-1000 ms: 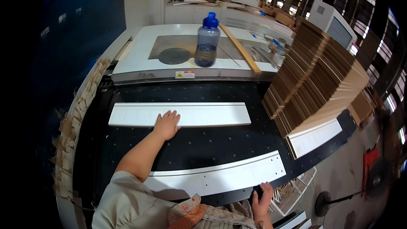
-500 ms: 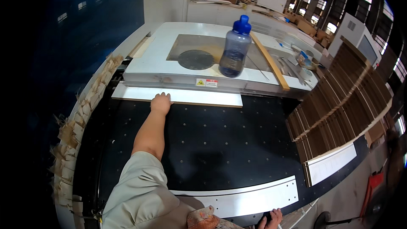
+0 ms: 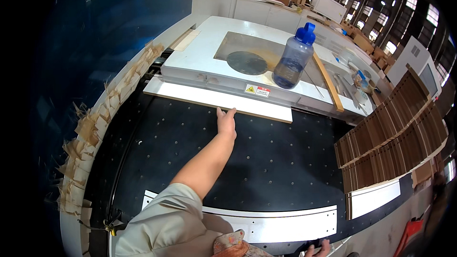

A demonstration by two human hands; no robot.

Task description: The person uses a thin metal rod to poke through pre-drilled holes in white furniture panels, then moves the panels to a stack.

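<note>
My left hand reaches across the black perforated table. Its thumb and a finger are spread at the front edge of a long white panel, open and not wrapped round it. That panel lies along the front of the white machine housing. At the lower edge of the picture, my right hand shows only in part, fingers apart, by the near edge of a second white panel. This nearer panel has small holes and a dark groove along its far side. My left sleeve covers part of it.
A blue-capped water bottle and a wooden strip rest on the housing. Brown boards are stacked at the right on the table. Ragged tan flaps line the left side, beside a dark blue panel.
My left hand has moved from on top of the far panel to its front edge, its fingers now spread. The view has shifted, so the scene sits further right. The right hand stays low.
</note>
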